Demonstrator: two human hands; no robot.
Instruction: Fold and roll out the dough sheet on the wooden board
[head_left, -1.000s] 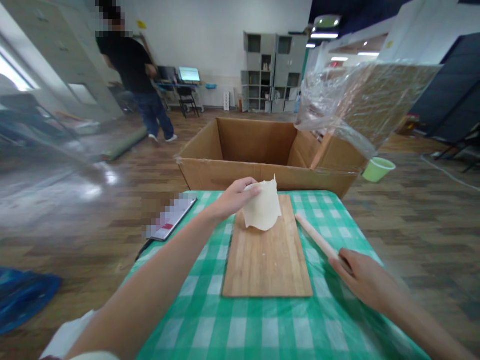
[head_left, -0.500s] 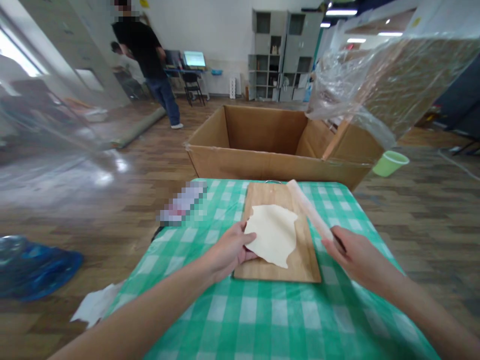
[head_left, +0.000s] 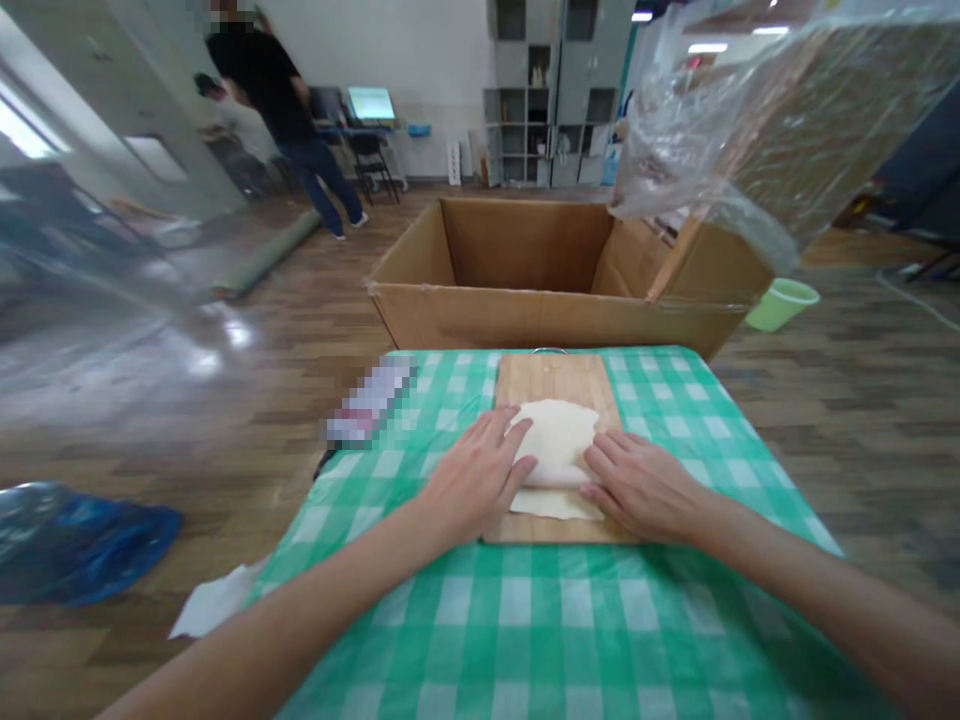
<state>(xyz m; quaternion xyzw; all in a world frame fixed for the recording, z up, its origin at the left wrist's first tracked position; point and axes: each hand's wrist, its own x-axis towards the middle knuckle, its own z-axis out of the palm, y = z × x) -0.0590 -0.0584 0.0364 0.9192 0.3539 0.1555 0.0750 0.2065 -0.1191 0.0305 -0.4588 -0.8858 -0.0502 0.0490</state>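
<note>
A thin, pale sheet of dough with an uneven edge lies on a wooden cutting board. Across its lower part rests a whitish rolling pin, placed sideways. My left hand is over the pin's left end, thumb toward the middle. Over the right end is my right hand, its fingers bent forward onto the pin. Both ends of the pin are hidden beneath the hands.
A green-and-white checked cloth covers the table. At its left edge lies a pixelated flat item. Beyond stand a large open cardboard box and a green bucket. A person in a black top stands far back.
The rolling pin has gone from slanting in my right hand at the board's right to lying across the dough. My left hand has released the dough's edge and moved onto the pin.
</note>
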